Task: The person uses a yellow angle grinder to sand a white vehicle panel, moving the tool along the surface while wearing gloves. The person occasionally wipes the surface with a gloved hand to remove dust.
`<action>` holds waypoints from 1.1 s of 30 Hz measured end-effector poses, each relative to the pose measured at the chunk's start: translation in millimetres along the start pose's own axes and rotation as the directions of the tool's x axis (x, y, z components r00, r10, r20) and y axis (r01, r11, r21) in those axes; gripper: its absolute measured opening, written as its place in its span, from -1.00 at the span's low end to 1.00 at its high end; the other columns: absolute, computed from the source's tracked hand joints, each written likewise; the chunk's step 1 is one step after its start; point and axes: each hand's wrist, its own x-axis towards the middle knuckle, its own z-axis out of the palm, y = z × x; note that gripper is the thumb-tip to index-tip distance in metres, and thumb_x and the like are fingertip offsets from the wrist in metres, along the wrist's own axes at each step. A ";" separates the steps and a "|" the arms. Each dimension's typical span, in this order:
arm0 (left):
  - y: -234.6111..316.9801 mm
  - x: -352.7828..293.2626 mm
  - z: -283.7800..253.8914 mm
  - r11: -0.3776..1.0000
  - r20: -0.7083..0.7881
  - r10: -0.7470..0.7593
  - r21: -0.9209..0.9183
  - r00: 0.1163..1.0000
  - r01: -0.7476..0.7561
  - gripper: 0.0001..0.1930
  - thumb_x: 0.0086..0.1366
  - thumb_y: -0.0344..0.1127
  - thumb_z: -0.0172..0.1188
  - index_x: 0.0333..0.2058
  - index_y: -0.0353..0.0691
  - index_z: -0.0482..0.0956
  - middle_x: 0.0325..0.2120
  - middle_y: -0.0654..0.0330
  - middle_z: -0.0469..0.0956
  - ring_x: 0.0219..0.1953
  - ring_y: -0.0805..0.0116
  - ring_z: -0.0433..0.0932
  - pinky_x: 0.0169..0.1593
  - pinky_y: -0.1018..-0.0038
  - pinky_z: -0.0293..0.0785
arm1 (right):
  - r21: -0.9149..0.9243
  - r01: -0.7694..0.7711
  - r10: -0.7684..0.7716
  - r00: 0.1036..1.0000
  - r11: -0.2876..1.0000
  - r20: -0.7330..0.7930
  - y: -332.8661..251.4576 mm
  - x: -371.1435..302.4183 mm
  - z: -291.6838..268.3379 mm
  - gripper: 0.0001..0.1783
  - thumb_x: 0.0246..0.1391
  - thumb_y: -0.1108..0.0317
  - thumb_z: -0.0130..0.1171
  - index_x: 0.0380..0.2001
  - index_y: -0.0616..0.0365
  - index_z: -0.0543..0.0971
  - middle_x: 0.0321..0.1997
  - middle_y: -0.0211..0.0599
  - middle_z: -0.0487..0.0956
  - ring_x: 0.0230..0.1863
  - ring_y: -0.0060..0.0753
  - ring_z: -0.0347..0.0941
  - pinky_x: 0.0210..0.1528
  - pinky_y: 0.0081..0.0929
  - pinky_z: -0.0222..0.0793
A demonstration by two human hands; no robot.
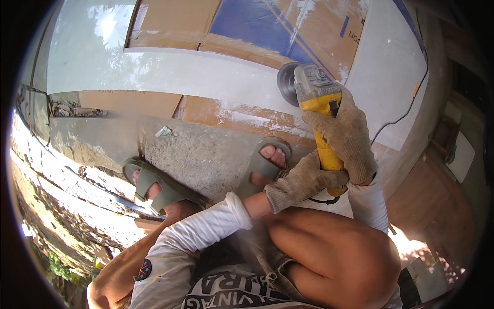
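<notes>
Bent bare legs [334, 252] and a dark shirt [234, 293] with white print lie nearest the camera, above grey-green sandals [170, 190] on a rough, dusty concrete floor [206, 139]. Beyond the feet, a smooth white panel [195, 69] borders cardboard sheets [170, 23], one area printed blue; white dust smears them. A cardboard strip [206, 113] runs along the panel's near edge. Sunlit, debris-strewn ground [67, 206] fills the left side; a brown board [435, 198] stands in shade at right, and a dark cord [399, 121] crosses the white surface there. Over the panel's near band is the head of a yellow and grey angle grinder [323, 105]; whether its disc [288, 84] touches, I cannot tell. Both gloved hands have their fingers grasping the tool: the right hand [350, 136] around its body, the left hand [303, 180] around the rear.
</notes>
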 end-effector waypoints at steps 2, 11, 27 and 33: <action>-0.2 0.9 1.6 1.000 0.001 -0.018 -0.018 1.000 0.018 -0.42 0.46 -0.29 0.56 0.32 -0.31 0.53 0.11 0.18 0.72 0.10 0.39 0.73 0.14 0.41 0.72 | 0.007 -0.016 0.016 1.000 1.000 0.001 1.3 -0.6 -2.2 -0.12 0.16 0.20 0.58 0.42 0.39 0.43 0.04 0.12 0.79 0.01 -0.01 0.83 0.06 -0.13 0.76; -9.6 15.3 12.1 0.999 0.006 -0.026 0.046 1.000 0.026 -0.47 0.42 -0.28 0.54 0.26 -0.33 0.58 0.03 0.17 0.74 0.09 0.35 0.71 0.18 0.37 0.67 | 0.084 -0.072 0.077 0.996 0.994 -0.053 19.6 -4.1 -8.0 -0.16 0.13 0.22 0.56 0.40 0.37 0.48 0.06 0.00 0.78 -0.02 -0.19 0.79 0.03 -0.24 0.72; 14.5 -15.1 22.8 0.992 -0.069 0.035 0.126 0.997 -0.026 -0.41 0.44 -0.20 0.55 0.30 -0.29 0.52 0.06 0.19 0.71 0.08 0.39 0.69 0.19 0.41 0.65 | 0.416 -0.067 0.016 0.992 0.907 0.124 -4.7 -20.9 -13.8 -0.28 0.10 0.35 0.52 0.34 0.22 0.54 0.05 -0.29 0.67 -0.04 -0.45 0.61 0.01 -0.44 0.60; 19.5 -21.8 16.6 0.991 -0.081 0.136 0.011 0.987 -0.135 -0.39 0.41 -0.28 0.55 0.32 -0.25 0.50 0.06 0.22 0.69 0.10 0.40 0.67 0.18 0.40 0.65 | 0.385 0.005 -0.072 0.985 0.923 0.159 -27.9 -14.9 -2.3 -0.32 0.11 0.34 0.48 0.31 0.24 0.57 0.02 -0.27 0.66 -0.05 -0.44 0.60 0.04 -0.40 0.59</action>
